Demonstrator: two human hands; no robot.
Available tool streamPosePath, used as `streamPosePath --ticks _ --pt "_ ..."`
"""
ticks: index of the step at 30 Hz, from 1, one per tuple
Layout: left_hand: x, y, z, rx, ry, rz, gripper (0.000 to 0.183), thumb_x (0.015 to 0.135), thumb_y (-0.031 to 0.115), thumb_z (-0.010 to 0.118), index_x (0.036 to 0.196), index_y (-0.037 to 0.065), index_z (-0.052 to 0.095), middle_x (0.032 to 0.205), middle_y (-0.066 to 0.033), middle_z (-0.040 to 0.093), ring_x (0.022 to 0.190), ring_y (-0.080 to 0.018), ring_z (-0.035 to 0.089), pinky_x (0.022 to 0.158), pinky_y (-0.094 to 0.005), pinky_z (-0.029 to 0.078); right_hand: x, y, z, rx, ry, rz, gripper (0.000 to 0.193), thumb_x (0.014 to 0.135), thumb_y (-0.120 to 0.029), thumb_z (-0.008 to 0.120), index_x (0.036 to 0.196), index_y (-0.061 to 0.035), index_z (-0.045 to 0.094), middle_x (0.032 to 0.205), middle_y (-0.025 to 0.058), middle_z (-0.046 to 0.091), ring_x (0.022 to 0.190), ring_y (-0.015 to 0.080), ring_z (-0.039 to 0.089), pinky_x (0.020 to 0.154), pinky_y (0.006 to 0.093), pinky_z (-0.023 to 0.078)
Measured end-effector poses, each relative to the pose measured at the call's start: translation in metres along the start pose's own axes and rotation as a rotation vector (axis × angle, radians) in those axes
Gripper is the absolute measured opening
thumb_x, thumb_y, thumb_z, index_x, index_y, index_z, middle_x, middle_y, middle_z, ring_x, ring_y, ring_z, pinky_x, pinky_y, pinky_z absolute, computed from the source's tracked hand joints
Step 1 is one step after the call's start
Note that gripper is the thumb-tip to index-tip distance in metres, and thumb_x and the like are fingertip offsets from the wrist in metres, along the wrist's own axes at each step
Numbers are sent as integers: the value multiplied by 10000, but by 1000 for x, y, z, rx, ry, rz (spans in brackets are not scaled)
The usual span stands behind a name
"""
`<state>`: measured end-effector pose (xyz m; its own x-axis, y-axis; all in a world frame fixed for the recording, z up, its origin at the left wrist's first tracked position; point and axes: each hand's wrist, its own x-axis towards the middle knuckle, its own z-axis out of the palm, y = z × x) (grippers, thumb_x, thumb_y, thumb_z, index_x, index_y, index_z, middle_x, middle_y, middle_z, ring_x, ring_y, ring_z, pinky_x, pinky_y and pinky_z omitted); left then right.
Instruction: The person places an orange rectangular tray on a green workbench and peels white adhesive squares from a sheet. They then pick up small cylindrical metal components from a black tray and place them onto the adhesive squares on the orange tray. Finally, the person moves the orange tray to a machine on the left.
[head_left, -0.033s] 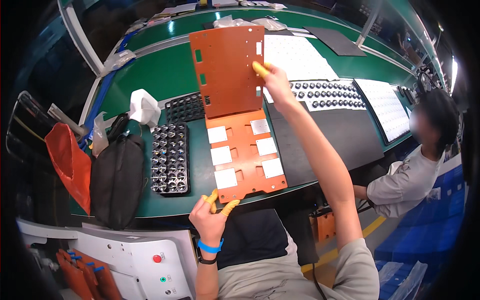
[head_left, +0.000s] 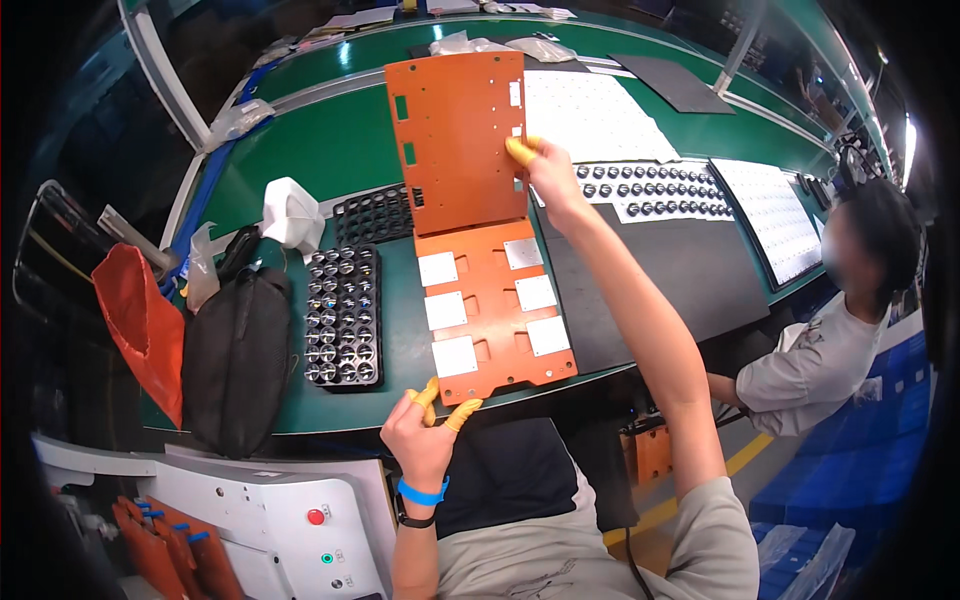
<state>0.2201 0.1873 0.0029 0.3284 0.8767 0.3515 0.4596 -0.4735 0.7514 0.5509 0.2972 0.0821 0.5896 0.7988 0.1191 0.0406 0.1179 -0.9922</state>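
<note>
As an upright panel (head_left: 455, 150) is gripped by the right hand (head_left: 552, 176), the orange base (head_left: 496, 312) is held at one corner by the left hand (head_left: 422, 438).

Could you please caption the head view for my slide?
Right hand gripping a raised orange panel, left hand at a corner of the lower panel bearing six white squares.

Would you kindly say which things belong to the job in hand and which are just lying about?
In the job:
Right hand, holding orange upper panel
Left hand, at near edge of orange base
White squares on the base
Possibly black tray of round parts

Seemingly lying about:
Black bag
Red pouch
White container
</note>
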Motion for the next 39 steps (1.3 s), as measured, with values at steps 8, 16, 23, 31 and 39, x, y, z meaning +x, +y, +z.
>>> streamPosePath --ticks 8,16,23,31,39 --pt "-2 -3 0 21 -8 5 569 602 278 936 1046 -17 740 632 -36 388 509 -135 325 476 -320 289 -13 56 -9 -417 -17 19 361 967 -62 537 1287 101 571 1127 221 701 1023 199 677 879 307 509" --pt "-3 -6 -1 10 14 30 562 599 272 939 1042 -13 740 641 -30 396 496 -130 329 462 -305 270 -75 31 -17 -1026 88 -177 342 945 -238 640 1143 36 595 959 210 698 909 362 679 781 437 515" --pt "-2 -6 3 -21 13 51 585 592 281 944 1052 -14 736 643 -26 389 498 -120 309 464 -303 243 -112 34 -20 -1190 -30 -46 334 978 -282 580 884 37 554 741 257 653 723 455 642 656 541 487" --pt "0 -4 4 24 5 30 568 590 348 938 988 -7 743 617 -33 392 494 -172 360 460 -332 279 -111 16 -34 -996 41 -157 256 944 -231 650 855 1 587 707 225 648 693 434 639 618 512 483" --pt "-4 -11 6 -13 7 70 599 606 282 940 1082 -13 730 665 -13 375 511 -110 284 474 -304 206 -71 14 -132 -1573 164 -506 250 930 -288 657 876 -57 579 621 136 646 598 307 667 548 452 497"
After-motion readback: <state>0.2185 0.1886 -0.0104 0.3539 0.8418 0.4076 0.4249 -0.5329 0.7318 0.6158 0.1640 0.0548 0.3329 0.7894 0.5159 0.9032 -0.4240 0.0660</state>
